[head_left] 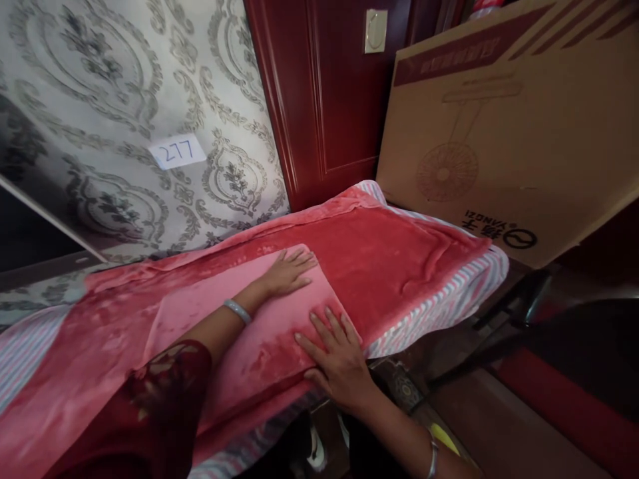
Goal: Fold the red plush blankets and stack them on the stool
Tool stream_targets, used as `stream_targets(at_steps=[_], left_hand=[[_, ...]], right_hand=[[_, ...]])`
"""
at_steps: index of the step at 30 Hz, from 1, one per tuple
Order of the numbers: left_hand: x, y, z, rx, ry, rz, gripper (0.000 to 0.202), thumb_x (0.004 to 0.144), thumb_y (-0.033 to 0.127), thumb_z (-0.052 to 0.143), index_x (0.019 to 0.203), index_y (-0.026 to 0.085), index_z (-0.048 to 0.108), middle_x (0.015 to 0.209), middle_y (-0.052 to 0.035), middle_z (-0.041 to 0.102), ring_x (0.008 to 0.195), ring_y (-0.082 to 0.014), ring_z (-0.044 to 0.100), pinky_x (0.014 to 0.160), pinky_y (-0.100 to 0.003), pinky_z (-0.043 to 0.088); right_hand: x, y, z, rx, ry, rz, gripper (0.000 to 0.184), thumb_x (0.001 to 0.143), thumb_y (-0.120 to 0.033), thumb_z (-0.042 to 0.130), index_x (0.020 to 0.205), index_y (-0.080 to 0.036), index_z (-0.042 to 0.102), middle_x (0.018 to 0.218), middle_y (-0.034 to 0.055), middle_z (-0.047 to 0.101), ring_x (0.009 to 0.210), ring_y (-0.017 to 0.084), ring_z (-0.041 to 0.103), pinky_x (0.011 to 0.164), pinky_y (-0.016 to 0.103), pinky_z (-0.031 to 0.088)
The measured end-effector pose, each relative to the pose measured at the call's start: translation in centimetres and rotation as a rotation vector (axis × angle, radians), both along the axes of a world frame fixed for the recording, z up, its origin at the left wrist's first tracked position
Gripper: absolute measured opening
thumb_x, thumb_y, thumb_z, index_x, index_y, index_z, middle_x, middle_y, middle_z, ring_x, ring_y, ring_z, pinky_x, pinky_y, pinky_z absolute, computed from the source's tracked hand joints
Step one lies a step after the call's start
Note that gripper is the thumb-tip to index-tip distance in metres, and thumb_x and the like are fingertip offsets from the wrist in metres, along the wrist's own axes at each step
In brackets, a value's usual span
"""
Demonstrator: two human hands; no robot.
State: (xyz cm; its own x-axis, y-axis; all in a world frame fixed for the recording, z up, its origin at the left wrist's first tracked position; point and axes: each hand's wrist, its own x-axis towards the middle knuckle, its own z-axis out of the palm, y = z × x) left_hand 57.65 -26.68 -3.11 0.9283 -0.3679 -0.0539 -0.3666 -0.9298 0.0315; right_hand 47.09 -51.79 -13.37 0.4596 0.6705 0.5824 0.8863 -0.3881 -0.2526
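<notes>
A folded piece of pink plush cloth (234, 332) lies flat on a red plush blanket (379, 253). Spread out, my left hand (288, 273) rests palm down near the cloth's far right corner. My right hand (339, 359) lies with fingers apart on the cloth's near right corner, the thumb by its front edge. Neither hand grips anything. Beneath the blanket, a striped sheet (449, 293) in pink, white and blue shows along the front and right edges. My left forearm and red sleeve hide part of the cloth's left side.
Behind the blanket stand a patterned wall with a paper marked 277 (178, 152) and a dark red door (329, 93). A large cardboard box (539, 146) leans at the right rear. A dark chair-like frame with a red part (564, 399) is at lower right.
</notes>
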Motion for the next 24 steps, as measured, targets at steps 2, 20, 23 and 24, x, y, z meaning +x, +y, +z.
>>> stream_targets(at_steps=[2,20,23,24], left_hand=[[2.2,1.0,-0.3,-0.04,0.02,0.121,0.067,0.099,0.058,0.036,0.159,0.028,0.033,0.168,-0.0079,0.025,0.156,-0.0319,0.018,0.124,-0.061,0.012],[3.5,0.5,-1.7,-0.161,-0.056,0.244,0.067,0.102,0.051,0.031,0.161,0.021,0.026,0.167,-0.0105,0.028,0.153,-0.0253,0.028,0.124,-0.046,0.022],[2.1,-0.8,0.0,-0.068,-0.077,0.295,0.066,0.102,0.051,0.034,0.162,0.023,0.026,0.17,-0.0121,0.018,0.156,-0.032,0.019,0.124,-0.059,0.011],[1.2,-1.3,0.6,-0.045,-0.088,0.298,0.066,0.102,0.05,0.035,0.161,0.022,0.026,0.17,-0.0128,0.018,0.156,-0.0329,0.017,0.124,-0.061,0.008]], right_hand=[[0.0,0.0,-0.2,-0.003,0.003,0.003,0.064,0.097,-0.064,0.051,0.155,-0.038,0.042,0.167,0.0081,0.025,0.154,0.039,0.017,0.119,0.066,0.026],[0.0,-0.4,0.1,0.024,-0.082,-0.047,0.058,0.099,-0.059,0.05,0.151,-0.033,0.05,0.164,0.0107,0.033,0.153,0.037,0.022,0.119,0.06,0.023],[-0.1,-0.7,0.3,-0.018,-0.074,-0.038,0.057,0.099,-0.056,0.053,0.15,-0.032,0.051,0.164,0.0107,0.032,0.154,0.036,0.018,0.12,0.06,0.02],[-0.1,-0.9,0.4,-0.032,-0.069,-0.03,0.056,0.1,-0.055,0.052,0.151,-0.032,0.05,0.164,0.0105,0.032,0.154,0.036,0.018,0.12,0.06,0.02]])
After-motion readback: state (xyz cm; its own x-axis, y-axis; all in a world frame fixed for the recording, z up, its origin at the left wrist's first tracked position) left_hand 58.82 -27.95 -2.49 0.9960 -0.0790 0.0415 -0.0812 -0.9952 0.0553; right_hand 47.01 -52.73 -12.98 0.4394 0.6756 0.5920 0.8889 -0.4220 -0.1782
